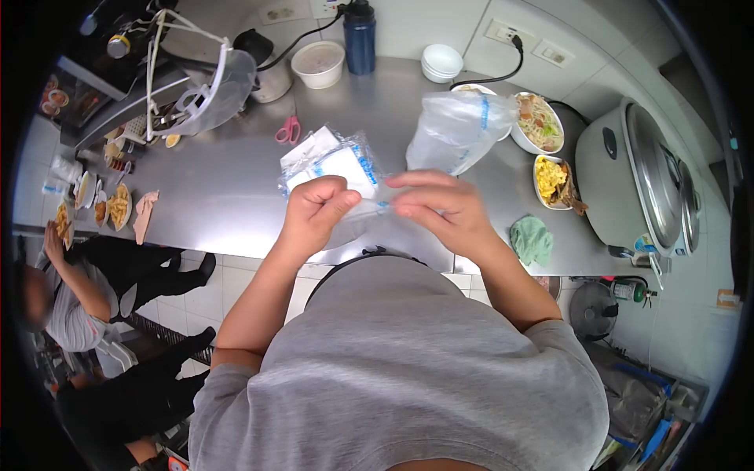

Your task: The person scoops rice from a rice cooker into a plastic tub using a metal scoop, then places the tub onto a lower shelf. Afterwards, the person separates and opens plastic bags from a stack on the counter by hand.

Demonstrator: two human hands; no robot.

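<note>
My left hand [318,210] is closed, with the thumb pressed down on the edge of a thin clear plastic bag [366,210] with blue print. To its right, my right hand [446,206] has its fingers stretched and apart, slightly blurred. Its fingertips come close to the bag's blue-printed end; whether they touch it I cannot tell. Just beyond my left hand lies a stack of white packets in clear wrapping [330,161], printed in blue. A larger whitish plastic bag [452,129] stands behind my right hand, partly in front of a bowl.
Pink scissors [288,130] lie beyond the packets on the steel counter [212,196]. At right are a noodle bowl [538,125], a dish of egg and meat [554,182], a green cloth [532,240] and a large cooker [628,173]. Other people stand at left near plates of fries [119,206].
</note>
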